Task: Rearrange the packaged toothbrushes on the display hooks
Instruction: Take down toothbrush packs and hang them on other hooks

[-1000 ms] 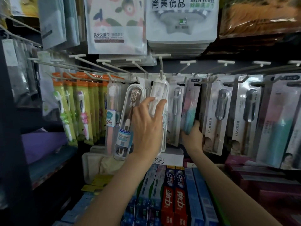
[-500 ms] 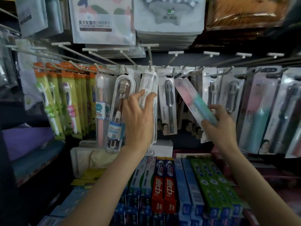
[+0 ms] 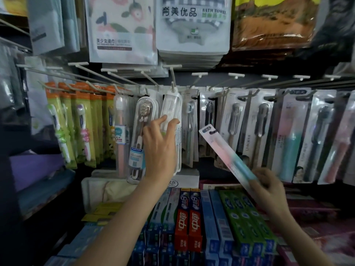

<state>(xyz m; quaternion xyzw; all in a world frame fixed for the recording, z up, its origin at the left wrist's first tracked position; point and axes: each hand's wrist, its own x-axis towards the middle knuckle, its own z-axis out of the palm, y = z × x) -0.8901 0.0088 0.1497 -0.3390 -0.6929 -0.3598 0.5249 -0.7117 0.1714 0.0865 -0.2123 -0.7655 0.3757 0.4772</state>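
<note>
**Right hand holding a toothbrush pack off the hooks**

Right hand (image 3: 268,186) pinches the lower end of the toothbrush pack (image 3: 228,157), tilted, near the hooks (image 3: 173,84). Left hand (image 3: 160,148), fingers straight, steadies a hanging clear case (image 3: 170,120). Likely light, stiff, slick; grip edges.

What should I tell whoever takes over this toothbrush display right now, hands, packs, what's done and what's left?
Left hand: fingers straight, resting on the white toothbrush case that hangs on its hook.
Right hand: grips the lower end of the pink-and-teal toothbrush pack, tilted, off any hook, in front of the hanging packs.
Done: that pack is free in hand.
Left: hang it through its top hole on the chosen hook; which hook, I cannot tell.
</note>
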